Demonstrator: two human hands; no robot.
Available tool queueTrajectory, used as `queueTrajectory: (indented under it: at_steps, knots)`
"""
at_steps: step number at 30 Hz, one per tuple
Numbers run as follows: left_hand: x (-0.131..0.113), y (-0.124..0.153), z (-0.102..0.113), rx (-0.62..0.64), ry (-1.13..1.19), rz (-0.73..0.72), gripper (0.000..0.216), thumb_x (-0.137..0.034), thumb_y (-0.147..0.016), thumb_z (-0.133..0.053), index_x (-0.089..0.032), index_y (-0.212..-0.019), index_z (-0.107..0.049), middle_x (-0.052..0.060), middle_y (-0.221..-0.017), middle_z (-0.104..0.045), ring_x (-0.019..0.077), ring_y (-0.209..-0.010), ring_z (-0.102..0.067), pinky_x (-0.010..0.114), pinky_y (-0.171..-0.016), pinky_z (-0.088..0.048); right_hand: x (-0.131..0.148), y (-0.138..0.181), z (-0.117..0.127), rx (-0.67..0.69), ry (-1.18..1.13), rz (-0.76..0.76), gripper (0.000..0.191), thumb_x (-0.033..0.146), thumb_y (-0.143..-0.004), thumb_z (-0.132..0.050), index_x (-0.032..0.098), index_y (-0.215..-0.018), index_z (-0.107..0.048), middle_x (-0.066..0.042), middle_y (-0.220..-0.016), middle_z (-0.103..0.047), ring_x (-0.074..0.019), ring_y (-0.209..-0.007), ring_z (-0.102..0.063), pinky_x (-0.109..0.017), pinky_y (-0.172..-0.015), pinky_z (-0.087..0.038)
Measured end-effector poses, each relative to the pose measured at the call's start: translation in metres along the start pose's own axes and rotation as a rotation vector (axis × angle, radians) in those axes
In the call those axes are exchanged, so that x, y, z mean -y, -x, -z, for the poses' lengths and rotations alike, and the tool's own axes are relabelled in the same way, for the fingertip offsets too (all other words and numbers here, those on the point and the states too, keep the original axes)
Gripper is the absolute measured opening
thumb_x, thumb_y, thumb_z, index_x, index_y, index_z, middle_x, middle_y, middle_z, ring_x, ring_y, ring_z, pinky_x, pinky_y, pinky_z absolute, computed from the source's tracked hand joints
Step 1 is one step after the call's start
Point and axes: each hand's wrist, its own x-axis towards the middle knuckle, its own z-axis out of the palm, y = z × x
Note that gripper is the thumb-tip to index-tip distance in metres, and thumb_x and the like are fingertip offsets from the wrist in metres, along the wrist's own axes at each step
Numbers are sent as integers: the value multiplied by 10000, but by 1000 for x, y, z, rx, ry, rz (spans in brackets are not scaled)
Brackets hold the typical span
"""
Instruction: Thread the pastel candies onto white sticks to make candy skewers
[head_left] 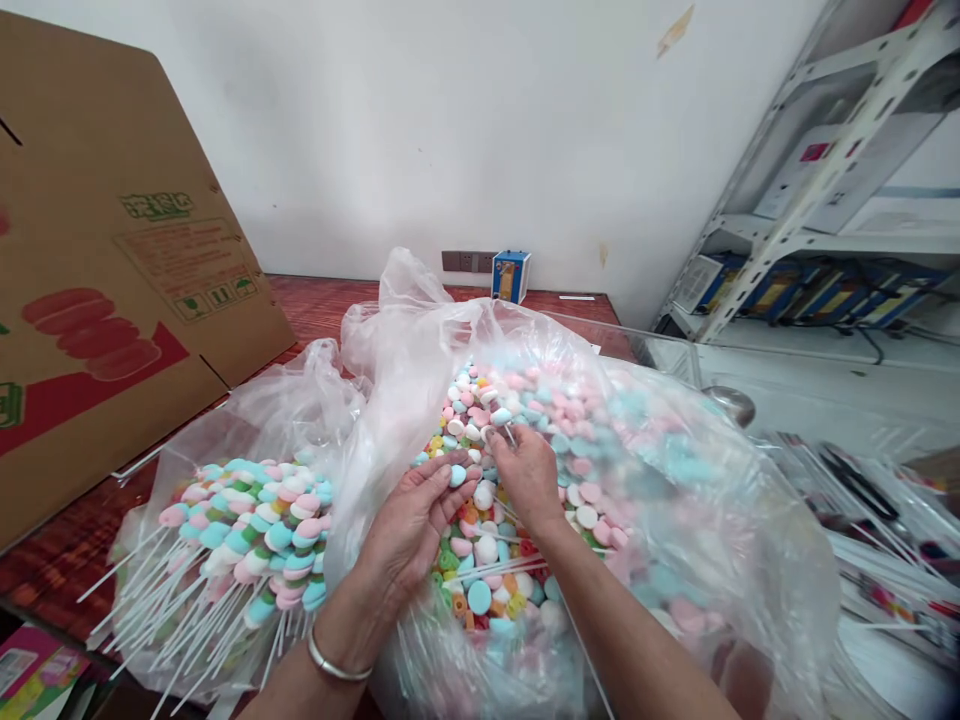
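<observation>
My left hand (417, 520) pinches a small light-blue candy disc (457, 476) between thumb and fingers, over a big clear plastic bag (675, 520) full of loose pink, blue and white candy pieces (570, 420). My right hand (525, 472) sits just to the right, fingertips closed on a thin white stick (508, 432) among the candies. A silver bangle (335, 665) circles my left wrist. To the left, a second clear bag holds finished candy skewers (247, 545) with their white sticks pointing toward me.
A large brown cardboard box (97, 270) stands at the left on the red-brown wooden table (315, 300). A small blue carton (511, 276) sits by the wall sockets. Metal shelving (817, 180) stands at the right, with clear packets of sticks (862, 500) below it.
</observation>
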Motion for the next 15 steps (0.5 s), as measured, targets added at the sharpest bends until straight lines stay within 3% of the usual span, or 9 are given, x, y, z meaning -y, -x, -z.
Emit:
queueTrajectory:
  at_steps: [4, 8, 15]
  knots:
    - [4, 0, 1, 8, -5, -31, 289, -117, -813, -762, -176, -1092, -717, 54, -1026, -749, 126, -872, -734, 207, -799, -623, 0, 0, 0, 20, -67, 7, 152, 303, -829, -580, 182, -776, -654, -50, -752, -684, -192, -720, -554, -292, -680, -368]
    - [5, 3, 2, 43, -21, -105, 445, -203, -735, -847, -200, -1158, -709, 22, -954, -748, 123, -847, -722, 211, -770, -612, 0, 19, 12, 86, -238, 29, 219, 375, -861, -597, 170, -866, -676, -52, -833, -724, -199, -775, -613, -298, -725, -442]
    - [19, 7, -1, 127, -141, -277, 413, -288, -740, -855, -222, -1129, -733, 27, -996, -728, 130, -846, -696, 158, -618, -561, 3, 55, 29, 143, -540, -4, 258, 443, -869, -664, 189, -912, -677, -36, -861, -740, -204, -821, -658, -300, -741, -510]
